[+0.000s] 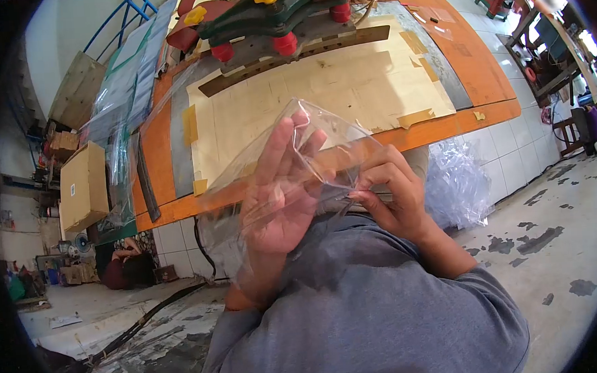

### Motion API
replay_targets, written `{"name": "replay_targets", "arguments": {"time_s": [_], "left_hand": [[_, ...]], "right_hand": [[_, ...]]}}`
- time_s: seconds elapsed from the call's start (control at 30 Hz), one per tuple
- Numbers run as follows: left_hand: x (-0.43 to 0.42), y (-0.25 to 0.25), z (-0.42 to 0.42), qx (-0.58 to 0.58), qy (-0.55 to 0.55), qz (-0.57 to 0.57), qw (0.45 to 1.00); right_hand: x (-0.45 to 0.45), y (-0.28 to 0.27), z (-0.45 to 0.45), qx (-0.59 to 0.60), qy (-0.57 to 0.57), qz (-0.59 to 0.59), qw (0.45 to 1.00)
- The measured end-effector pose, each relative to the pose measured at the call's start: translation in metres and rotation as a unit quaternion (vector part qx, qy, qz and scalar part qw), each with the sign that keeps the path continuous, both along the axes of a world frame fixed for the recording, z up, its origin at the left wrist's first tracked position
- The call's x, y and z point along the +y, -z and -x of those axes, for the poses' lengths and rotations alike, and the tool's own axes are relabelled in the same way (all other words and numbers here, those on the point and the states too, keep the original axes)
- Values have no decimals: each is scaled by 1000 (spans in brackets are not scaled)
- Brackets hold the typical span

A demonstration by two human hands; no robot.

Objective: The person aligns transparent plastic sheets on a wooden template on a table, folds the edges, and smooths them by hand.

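Note:
A clear plastic sheet or pouch is held up in front of my body, with creased, shiny edges. My right hand pinches its right edge between thumb and fingers. Through the transparent film shows my left hand, palm up, its fingers stretched out and apart. The film lies over the palm and fingers; whether the hand is inside a pouch or just behind a sheet, I cannot tell.
Ahead stands an orange-edged table bearing a cream board and a green press with red feet. Crumpled clear plastic is at right. Plastic sheets and a cardboard box are at left. Another person is lower left.

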State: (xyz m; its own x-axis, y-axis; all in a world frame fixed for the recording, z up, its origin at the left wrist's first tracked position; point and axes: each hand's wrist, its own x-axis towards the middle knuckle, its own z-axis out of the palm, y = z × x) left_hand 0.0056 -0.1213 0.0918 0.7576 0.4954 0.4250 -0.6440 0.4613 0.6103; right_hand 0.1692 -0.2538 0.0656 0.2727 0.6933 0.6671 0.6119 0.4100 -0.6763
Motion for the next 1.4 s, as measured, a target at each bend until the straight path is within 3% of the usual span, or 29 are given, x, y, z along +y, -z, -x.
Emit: {"name": "replay_targets", "arguments": {"time_s": [0.1,0.2,0.27,0.33,0.4,0.63,0.73,0.8,1.13,1.4], "left_hand": [[-7,1,1,13,-4,70,997],[-7,12,4,40,2,8,999],[-9,15,1,62,-2,-129,990],[-19,14,-2,95,-14,-136,986],[-29,12,-4,154,-40,-160,974],[-32,2,-5,174,-87,-213,958],[-30,2,-4,175,-103,-220,954],[-28,3,-5,170,-111,-223,954],[-15,13,-13,115,-95,-211,966],[-11,19,-13,87,-62,-190,976]], "right_hand": [[-2,0,-4,38,-40,22,998],[-3,-3,-17,84,-67,6,994],[2,-10,-21,88,-19,-6,996],[8,-19,-25,90,32,-16,995],[14,-27,-28,104,15,-18,994],[3,-11,-13,181,-43,-84,979],[-4,-4,-18,147,-93,-94,980],[-6,-3,-18,16,-74,-63,995],[-8,7,-12,-92,-11,-69,993],[-18,11,-14,-91,3,-82,992]]}}
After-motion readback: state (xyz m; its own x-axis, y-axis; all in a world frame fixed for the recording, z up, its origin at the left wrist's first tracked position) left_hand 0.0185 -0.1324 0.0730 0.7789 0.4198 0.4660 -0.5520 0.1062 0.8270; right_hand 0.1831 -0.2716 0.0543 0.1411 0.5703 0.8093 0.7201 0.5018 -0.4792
